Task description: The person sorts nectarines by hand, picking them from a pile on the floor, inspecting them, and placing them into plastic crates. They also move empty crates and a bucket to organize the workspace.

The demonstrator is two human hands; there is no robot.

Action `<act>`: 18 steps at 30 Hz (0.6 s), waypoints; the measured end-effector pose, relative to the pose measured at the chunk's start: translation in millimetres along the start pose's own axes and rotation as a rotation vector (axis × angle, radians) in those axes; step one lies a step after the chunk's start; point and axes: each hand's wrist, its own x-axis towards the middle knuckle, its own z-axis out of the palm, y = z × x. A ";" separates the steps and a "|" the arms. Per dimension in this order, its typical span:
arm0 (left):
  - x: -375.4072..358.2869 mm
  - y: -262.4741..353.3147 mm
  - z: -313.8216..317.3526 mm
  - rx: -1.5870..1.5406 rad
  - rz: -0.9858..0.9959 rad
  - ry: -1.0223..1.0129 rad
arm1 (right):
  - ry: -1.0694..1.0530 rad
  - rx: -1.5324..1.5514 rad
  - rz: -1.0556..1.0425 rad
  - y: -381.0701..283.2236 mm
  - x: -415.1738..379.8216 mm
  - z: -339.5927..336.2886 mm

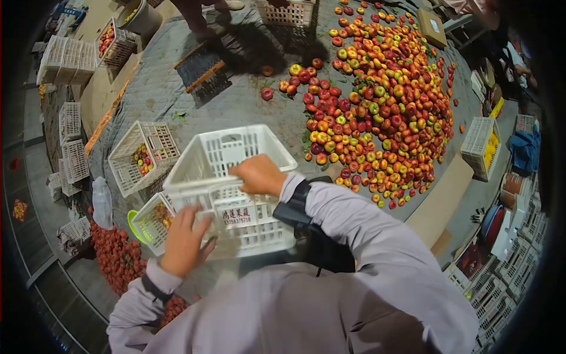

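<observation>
A white slatted plastic crate (259,229) is in front of me, with a printed label (236,216) of red characters and digits on its near wall. No fruit shows in the visible part of its inside. My right hand (262,174) is closed around the crate's near rim. Just left of the near wall, my left hand (185,241) has its fingers spread and slightly blurred; contact with the crate cannot be made out. Behind my left hand, a smaller-looking white crate (143,229) has some red and yellow fruit in it.
A large heap of red and yellow fruit (389,106) covers the grey mat (171,88) ahead right. Another white crate (127,162) with fruit lies left. A black board with orange edges (200,68) and a person's legs (197,20) are ahead. Red mesh bags (115,259) lie lower left.
</observation>
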 end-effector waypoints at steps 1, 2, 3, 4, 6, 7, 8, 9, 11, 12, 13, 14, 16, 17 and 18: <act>17.1 -9.1 15.3 -0.044 -0.090 0.086 | 0.024 -0.042 -0.052 -1.1 7.0 19.1; 31.9 -23.3 38.9 -0.088 -0.183 0.165 | 0.045 -0.075 -0.086 0.9 14.1 37.5; 42.2 -45.0 72.8 -0.149 -0.227 0.161 | 0.044 -0.067 -0.084 6.7 20.7 55.5; 55.3 -67.0 103.3 -0.206 -0.268 0.162 | 0.180 -0.067 -0.157 16.2 30.1 71.5; 85.9 -87.8 137.1 -0.174 -0.430 -0.015 | 0.299 -0.060 -0.225 34.0 42.3 91.2; 100.8 -94.4 156.0 -0.147 -0.591 -0.193 | 0.297 -0.048 -0.199 44.4 43.8 100.0; 116.1 -105.8 176.2 -0.153 -0.580 -0.223 | 0.311 -0.090 -0.191 55.5 44.9 105.1; 127.0 -119.6 198.0 -0.201 -0.527 -0.044 | 0.317 -0.127 -0.178 66.3 44.0 109.9; 129.9 -132.0 277.6 -0.357 -0.464 0.056 | 0.495 -0.048 -0.090 91.9 9.6 124.1; 131.9 -141.7 312.9 -0.369 -0.478 0.068 | 0.493 -0.017 0.008 98.9 -13.7 129.7; 140.7 -146.4 343.2 -0.380 -0.489 0.089 | 0.495 0.008 0.101 104.2 -39.6 135.6; 153.1 -138.4 359.2 -0.398 -0.488 0.071 | 0.484 0.060 0.210 120.7 -71.3 154.6; 171.4 -111.0 379.9 -0.344 -0.303 0.016 | 0.019 0.135 0.639 159.9 -143.1 197.3; 179.9 -97.7 390.5 -0.261 -0.338 -0.114 | -0.119 0.004 0.724 187.0 -188.3 243.0; 184.7 -85.4 402.3 -0.293 -0.372 -0.169 | -0.151 -0.118 0.740 188.2 -212.2 242.2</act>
